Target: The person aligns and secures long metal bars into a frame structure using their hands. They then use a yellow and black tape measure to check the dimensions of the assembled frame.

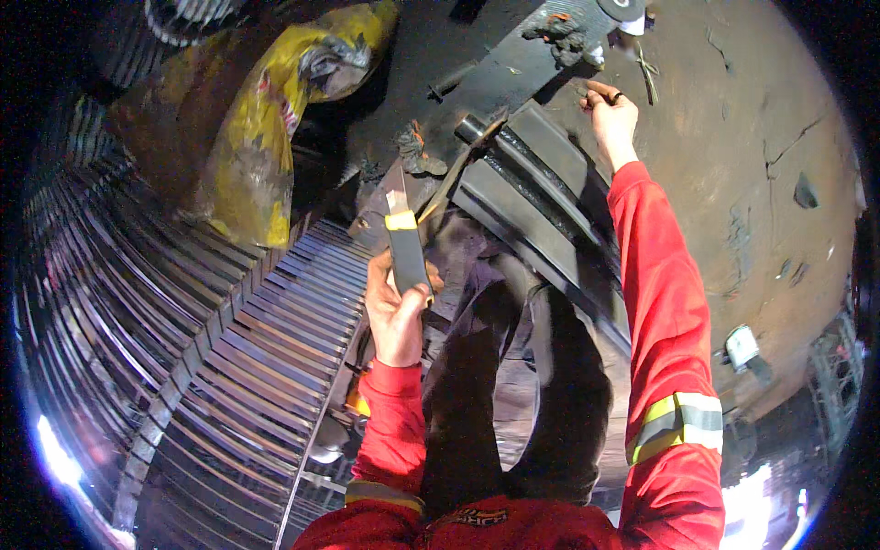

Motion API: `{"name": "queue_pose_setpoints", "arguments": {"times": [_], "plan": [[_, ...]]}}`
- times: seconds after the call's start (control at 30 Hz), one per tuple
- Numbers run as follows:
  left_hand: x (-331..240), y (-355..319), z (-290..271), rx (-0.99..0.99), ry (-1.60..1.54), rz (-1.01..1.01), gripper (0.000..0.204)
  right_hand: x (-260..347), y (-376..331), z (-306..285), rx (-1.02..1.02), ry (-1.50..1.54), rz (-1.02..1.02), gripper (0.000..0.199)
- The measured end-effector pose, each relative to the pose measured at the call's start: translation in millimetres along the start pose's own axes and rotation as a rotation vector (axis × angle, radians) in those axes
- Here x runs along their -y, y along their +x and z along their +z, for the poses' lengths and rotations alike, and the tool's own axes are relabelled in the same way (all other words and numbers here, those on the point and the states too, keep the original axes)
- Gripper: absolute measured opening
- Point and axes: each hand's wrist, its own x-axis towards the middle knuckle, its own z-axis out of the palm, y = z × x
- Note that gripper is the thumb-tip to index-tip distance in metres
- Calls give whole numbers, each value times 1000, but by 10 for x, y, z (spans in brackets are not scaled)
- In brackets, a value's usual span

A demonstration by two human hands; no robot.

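Note:
My left hand [396, 316] is closed around a flat dark grey rectangular piece [409, 261]. It points away from me and has a yellow band [401, 220] near its far end, with a pale tip beyond; its exact kind does not show. Farther off at the right, my right hand [610, 119] is stretched out with thumb and fingers pinched together over the brown surface. Whatever lies between those fingertips is too small to make out. Between my hands sits a dark metal assembly [536, 188] with flat plates and a round bar. A thin brownish strip [458, 174] leans across its near-left end.
Slatted metal grating [266, 339] spreads on the left. A crumpled yellow plastic bag [247, 147] lies at the far left. Crumpled dark gloves [420, 151] rest near the middle, another dark bundle [559, 37] farther back. The broad brown metal surface [761, 183] curves along the right.

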Motion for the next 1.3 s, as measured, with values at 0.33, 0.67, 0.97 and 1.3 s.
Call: {"name": "queue_pose_setpoints", "arguments": {"times": [0.33,0.67,0.97,1.3], "plan": [[433,-132,-385,-66,-56,-40,37,356,-358,432,674,-717,105,39],[424,-117,-445,-82,-38,-120,47,120,-188,514,738,-595,19,20],[479,-108,-467,-102,48,-53,49,249,-364,573,690,-558,20,17],[477,-115,-391,-102,-58,-97,48,38,-320,508,592,-426,-120,11]]}}
